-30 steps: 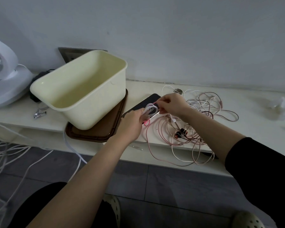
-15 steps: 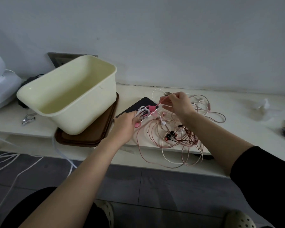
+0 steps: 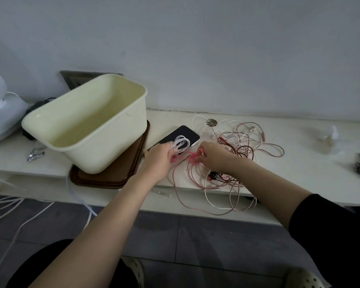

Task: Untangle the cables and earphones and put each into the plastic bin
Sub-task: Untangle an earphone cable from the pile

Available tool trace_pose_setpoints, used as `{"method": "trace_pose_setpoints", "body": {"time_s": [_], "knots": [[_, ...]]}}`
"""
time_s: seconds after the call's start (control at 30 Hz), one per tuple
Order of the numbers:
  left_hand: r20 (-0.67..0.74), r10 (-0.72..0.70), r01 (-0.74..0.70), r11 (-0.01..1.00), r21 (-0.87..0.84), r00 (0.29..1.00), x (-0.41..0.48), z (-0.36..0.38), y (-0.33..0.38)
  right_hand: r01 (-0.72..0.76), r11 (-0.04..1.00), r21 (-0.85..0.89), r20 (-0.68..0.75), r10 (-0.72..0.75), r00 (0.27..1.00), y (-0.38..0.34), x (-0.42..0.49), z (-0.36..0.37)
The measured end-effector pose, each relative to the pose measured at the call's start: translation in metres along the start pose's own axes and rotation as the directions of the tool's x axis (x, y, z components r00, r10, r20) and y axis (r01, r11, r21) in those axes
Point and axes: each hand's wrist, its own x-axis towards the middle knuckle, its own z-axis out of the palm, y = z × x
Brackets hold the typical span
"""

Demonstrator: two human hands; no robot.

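While the left hand (image 3: 157, 161) pinches a coiled white cable (image 3: 181, 144) over one black phone (image 3: 176, 138), the right hand (image 3: 213, 155) is closed on a pink cord (image 3: 188, 155) at the edge of the tangle (image 3: 235, 159) beside it. One empty cream bin (image 3: 85, 123) sits tilted on one brown tray (image 3: 112, 173). All rest on a pale bench (image 3: 299, 163) against a plain white wall (image 3: 216, 48), grey floor tiles (image 3: 164, 235) below.

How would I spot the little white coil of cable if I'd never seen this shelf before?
Start at the big cream bin on the left of the shelf. Just right of it lies a black phone, and the left hand holds the white coil over it. Unlike the loose pink tangle beside it, it is neatly looped.
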Motion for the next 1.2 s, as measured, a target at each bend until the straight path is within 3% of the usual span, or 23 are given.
{"method": "trace_pose_setpoints", "body": {"time_s": [0.23,0.4,0.57,0.7,0.97,1.2], "knots": [[0.003,-0.026,0.026,0.999,-0.024,1.0,0.0,-0.004,0.0,-0.063,0.947,-0.316,-0.145,0.018,0.989,0.002,0.027,0.009],[-0.003,-0.056,0.056,0.998,-0.038,0.998,-0.002,-0.012,0.002,0.004,0.99,-0.143,-0.175,-0.029,0.984,-0.014,0.031,0.0],[-0.049,-0.091,0.083,0.985,-0.154,0.995,0.003,-0.022,0.013,0.12,0.985,-0.127,-0.232,-0.148,0.961,-0.033,0.038,0.005],[-0.087,-0.082,0.07,0.988,-0.134,0.993,0.005,-0.024,0.015,0.238,0.967,-0.089,-0.176,-0.25,0.952,-0.044,0.039,0.015],[-0.031,-0.158,0.157,0.987,-0.035,0.987,0.006,-0.021,0.004,0.138,0.989,-0.061,-0.118,-0.144,0.982,-0.043,0.042,0.018],[-0.015,-0.134,0.133,0.989,-0.058,0.991,0.007,-0.019,0.004,0.125,0.992,0.033,-0.131,-0.12,0.984,-0.04,0.041,0.02]]}}
